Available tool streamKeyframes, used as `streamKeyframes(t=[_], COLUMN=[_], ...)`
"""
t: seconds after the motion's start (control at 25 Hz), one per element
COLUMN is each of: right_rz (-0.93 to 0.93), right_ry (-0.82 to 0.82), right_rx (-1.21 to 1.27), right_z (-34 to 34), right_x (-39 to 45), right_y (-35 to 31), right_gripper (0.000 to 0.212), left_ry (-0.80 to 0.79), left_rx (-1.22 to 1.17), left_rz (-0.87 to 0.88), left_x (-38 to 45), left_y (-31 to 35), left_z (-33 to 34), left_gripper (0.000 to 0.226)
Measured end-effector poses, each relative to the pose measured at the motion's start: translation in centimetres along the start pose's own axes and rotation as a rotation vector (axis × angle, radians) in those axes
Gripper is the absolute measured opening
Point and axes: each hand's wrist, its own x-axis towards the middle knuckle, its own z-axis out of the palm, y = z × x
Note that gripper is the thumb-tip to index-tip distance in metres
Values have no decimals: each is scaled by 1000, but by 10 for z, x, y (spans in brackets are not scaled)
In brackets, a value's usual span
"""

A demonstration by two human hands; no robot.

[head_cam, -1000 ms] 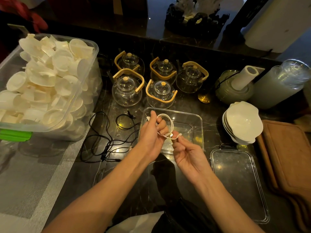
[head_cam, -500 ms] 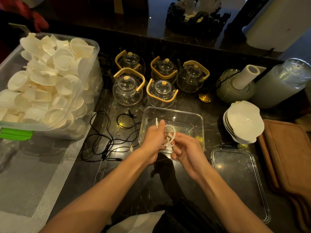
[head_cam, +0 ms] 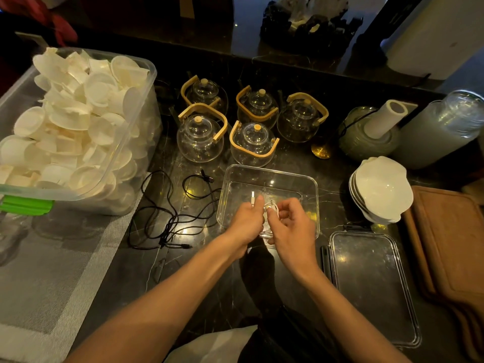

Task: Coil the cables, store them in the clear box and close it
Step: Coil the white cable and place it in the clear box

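My left hand (head_cam: 247,221) and my right hand (head_cam: 292,226) are together over the near part of the clear box (head_cam: 272,176), both gripping a coiled white cable (head_cam: 269,209). One white plug end sticks up above my left fingers. Most of the coil is hidden between my fingers. A loose black cable (head_cam: 170,218) lies tangled on the dark counter left of the box. The clear lid (head_cam: 369,284) lies flat to the right of my right forearm.
A big plastic tub (head_cam: 131,163) of white cups stands at the left. Several glass teapots (head_cam: 252,142) stand behind the box. Stacked white bowls (head_cam: 382,189), a paper roll holder (head_cam: 372,129) and wooden boards (head_cam: 450,247) sit to the right. A grey mat (head_cam: 52,271) covers the near left.
Both hands have lowered with the white cable from above the box down into its near part, and the coil has been drawn tighter between my fingers.
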Motion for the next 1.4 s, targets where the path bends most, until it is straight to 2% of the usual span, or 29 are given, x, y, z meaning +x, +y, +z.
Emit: streamKeyframes(t=[0.12, 0.24, 0.32, 0.4, 0.52, 0.64, 0.72, 0.84, 0.96, 1.08, 1.2, 1.28, 1.4], right_rz=[-62, -177, -255, -377, -512, -624, -499, -80, 74, 243, 542, 709, 753], right_ry=[49, 91, 60, 29, 70, 141, 162, 164, 213, 241, 82, -73, -194], right_rx=[-69, -282, -349, -405, -560, -685, -530, -117, 83, 233, 463, 581, 541], right_z=[1, -1, -4, -6, -6, -4, -2, 2, -5, -14, -19, -21, -19], right_x=[-1, -2, -1, 1, 0, -2, -6, -9, -3, 9, 20, 23, 24], right_y=[5, 4, 3, 4, 7, 10, 5, -7, -11, -6, -9, -14, -14], right_gripper=[3, 16, 26, 24, 17, 16, 17, 11, 4, 15, 22, 20, 17], left_ry=[3, 23, 26, 40, 58, 30, -22, -48, -111, -167, -220, -183, -56], left_rx=[16, 9, -60, -81, -9, 68, 77, 88, 72, -99, -161, -153, -46], left_rz=[20, 44, 52, 64, 112, 155, 152, 151, 148, 125, 200, 245, 304], left_x=[5, 8, 9, 8, 3, 1, 2, -1, -3, -5, -10, -11, -11], left_y=[-6, -11, -15, -17, -16, -14, -14, -10, -7, -5, -1, -2, 3], left_z=[3, 8, 10, 10, 11, 10, 9, 6, 2, -2, 3, 6, 8], left_gripper=[57, 70, 70, 65, 59, 67, 72, 58, 50, 46, 43, 46, 52])
